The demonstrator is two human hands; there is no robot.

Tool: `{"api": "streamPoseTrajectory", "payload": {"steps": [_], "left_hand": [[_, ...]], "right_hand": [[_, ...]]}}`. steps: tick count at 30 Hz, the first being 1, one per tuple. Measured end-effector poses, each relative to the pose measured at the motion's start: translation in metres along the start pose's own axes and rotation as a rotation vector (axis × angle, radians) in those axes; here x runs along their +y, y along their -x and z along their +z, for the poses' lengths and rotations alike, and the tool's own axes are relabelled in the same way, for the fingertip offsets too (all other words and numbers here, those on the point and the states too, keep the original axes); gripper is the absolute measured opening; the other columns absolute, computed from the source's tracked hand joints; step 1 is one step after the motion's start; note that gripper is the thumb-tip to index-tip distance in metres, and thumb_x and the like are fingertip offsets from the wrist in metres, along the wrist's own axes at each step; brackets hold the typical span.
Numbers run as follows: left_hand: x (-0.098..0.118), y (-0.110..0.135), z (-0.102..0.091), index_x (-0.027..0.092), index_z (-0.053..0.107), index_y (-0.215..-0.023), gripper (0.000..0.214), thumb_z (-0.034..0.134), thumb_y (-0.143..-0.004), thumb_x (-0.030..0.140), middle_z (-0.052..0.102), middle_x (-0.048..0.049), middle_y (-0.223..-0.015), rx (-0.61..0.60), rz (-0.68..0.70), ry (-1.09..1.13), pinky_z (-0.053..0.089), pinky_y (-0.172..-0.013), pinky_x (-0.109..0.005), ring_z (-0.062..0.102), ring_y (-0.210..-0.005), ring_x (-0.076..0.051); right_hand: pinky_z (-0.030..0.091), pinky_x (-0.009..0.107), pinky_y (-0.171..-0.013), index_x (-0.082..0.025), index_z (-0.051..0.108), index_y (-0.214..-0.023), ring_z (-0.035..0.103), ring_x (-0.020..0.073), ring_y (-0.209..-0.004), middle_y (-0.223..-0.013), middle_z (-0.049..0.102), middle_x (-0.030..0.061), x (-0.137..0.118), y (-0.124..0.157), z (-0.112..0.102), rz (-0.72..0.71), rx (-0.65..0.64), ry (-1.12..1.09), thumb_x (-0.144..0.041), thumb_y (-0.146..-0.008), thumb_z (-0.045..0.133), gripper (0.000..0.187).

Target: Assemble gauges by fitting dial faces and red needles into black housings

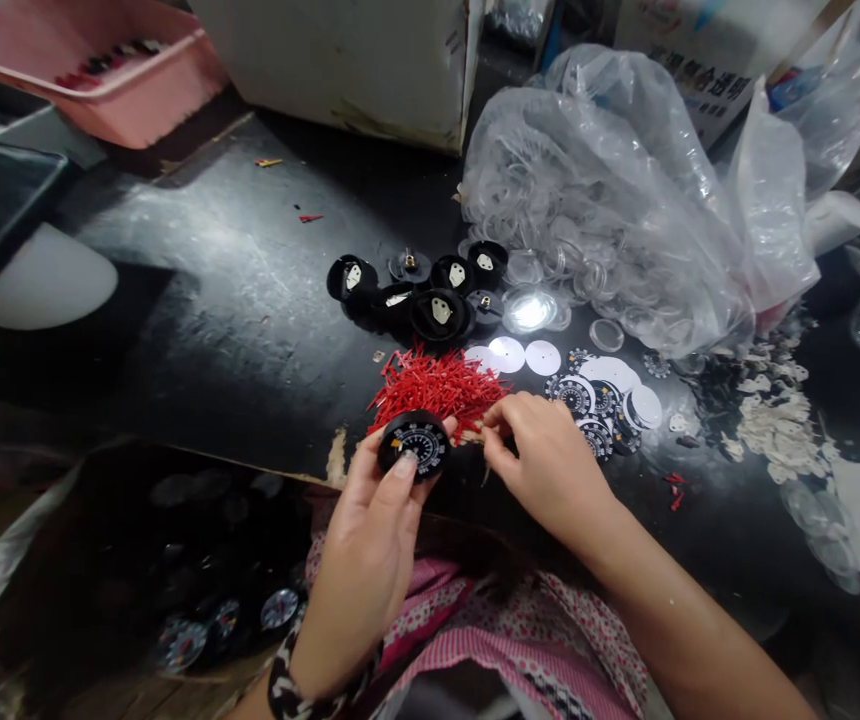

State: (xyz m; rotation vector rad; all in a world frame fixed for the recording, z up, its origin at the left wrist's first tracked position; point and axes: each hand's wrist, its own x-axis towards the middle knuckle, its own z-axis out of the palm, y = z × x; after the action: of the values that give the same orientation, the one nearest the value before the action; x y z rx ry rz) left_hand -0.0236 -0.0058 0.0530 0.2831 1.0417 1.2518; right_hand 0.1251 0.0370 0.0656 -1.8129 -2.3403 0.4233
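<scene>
My left hand (381, 520) grips a small round black gauge (416, 450), its dial with white markings facing up and my thumb lying over the face. Just right of it, my right hand (542, 450) is closed in a pinch at the edge of a heap of red pointers (430, 390); what sits between the fingertips is too small to make out. Behind the heap stand several black gauge housings (441, 312) with pale plates inside. Printed dial discs (574, 397), some with their white backs up, lie to the right of my right hand.
A plastic bag (610, 170) spills clear round covers across the back right. Small pale metal plates (775, 430) are piled at the far right. A pink bin (137, 90) stands at back left, beside a large box (347, 60). Finished-looking gauges (182, 640) lie below the table edge.
</scene>
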Motion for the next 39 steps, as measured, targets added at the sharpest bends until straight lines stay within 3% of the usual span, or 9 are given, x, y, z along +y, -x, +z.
{"api": "streamPoseTrajectory", "payload": {"steps": [6,11,17,21,24,30,39], "left_hand": [[-0.007,0.000,-0.008,0.026,0.062,-0.115,0.027,0.064,-0.088,0.030,0.070,-0.0046,-0.120,0.002,0.061,-0.009,0.042,-0.111,-0.043,0.059,-0.124,-0.024],[-0.011,-0.005,-0.001,0.024,0.065,-0.112,0.027,0.067,-0.085,0.029,0.072,-0.0047,-0.117,-0.065,0.007,-0.030,0.045,-0.108,-0.041,0.061,-0.121,-0.025],[-0.003,-0.007,0.009,0.020,0.068,-0.107,0.023,0.064,-0.087,0.029,0.073,-0.0079,-0.114,-0.100,-0.026,0.000,0.048,-0.105,-0.042,0.064,-0.117,-0.025],[-0.002,-0.008,0.007,0.023,0.064,-0.116,0.028,0.061,-0.090,0.032,0.072,-0.0069,-0.117,-0.100,0.022,-0.056,0.046,-0.106,-0.045,0.064,-0.116,-0.025],[-0.010,-0.010,0.006,0.030,0.060,-0.123,0.036,0.064,-0.088,0.035,0.069,-0.0020,-0.122,-0.109,0.053,-0.215,0.045,-0.107,-0.041,0.062,-0.118,-0.023],[-0.021,-0.007,0.007,0.033,0.059,-0.121,0.029,0.059,-0.093,0.034,0.064,0.0022,-0.127,-0.258,0.112,-0.410,0.042,-0.107,-0.028,0.059,-0.121,-0.016],[-0.010,0.002,0.008,0.030,0.059,-0.111,0.018,0.058,-0.093,0.026,0.071,0.0054,-0.110,-0.236,0.317,-0.636,0.049,-0.090,-0.015,0.066,-0.101,-0.008]], "right_hand": [[0.032,0.035,-0.073,-0.016,0.061,-0.083,0.060,0.0223,-0.079,-0.085,0.068,0.0062,-0.005,-0.006,0.004,-0.015,0.002,0.095,-0.021,-0.091,0.052,0.012],[0.034,0.033,-0.074,-0.017,0.061,-0.083,0.060,0.0183,-0.079,-0.084,0.067,0.0027,-0.001,0.005,-0.002,-0.048,0.045,-0.111,-0.020,-0.091,0.056,0.010],[0.033,0.034,-0.076,-0.016,0.062,-0.086,0.058,0.0196,-0.082,-0.086,0.066,0.0048,0.005,0.019,-0.007,-0.127,0.137,-0.174,-0.024,-0.094,0.056,0.013],[0.034,0.032,-0.076,-0.018,0.061,-0.086,0.056,0.0170,-0.081,-0.085,0.065,0.0026,0.002,0.024,-0.015,-0.143,0.153,-0.364,-0.024,-0.095,0.054,0.013],[0.035,0.030,-0.074,-0.019,0.060,-0.085,0.055,0.0153,-0.079,-0.083,0.062,0.0005,-0.002,0.026,-0.021,-0.105,0.115,-0.502,-0.021,-0.095,0.055,0.011],[0.033,0.031,-0.070,-0.019,0.060,-0.082,0.052,0.0152,-0.075,-0.079,0.058,-0.0006,-0.002,0.027,-0.024,-0.027,0.074,-0.460,-0.019,-0.093,0.055,0.012],[0.037,0.027,-0.072,-0.019,0.055,-0.076,0.053,0.0128,-0.075,-0.077,0.057,-0.0020,-0.005,0.032,-0.028,-0.026,0.054,-0.633,-0.015,-0.092,0.054,0.016]]}}
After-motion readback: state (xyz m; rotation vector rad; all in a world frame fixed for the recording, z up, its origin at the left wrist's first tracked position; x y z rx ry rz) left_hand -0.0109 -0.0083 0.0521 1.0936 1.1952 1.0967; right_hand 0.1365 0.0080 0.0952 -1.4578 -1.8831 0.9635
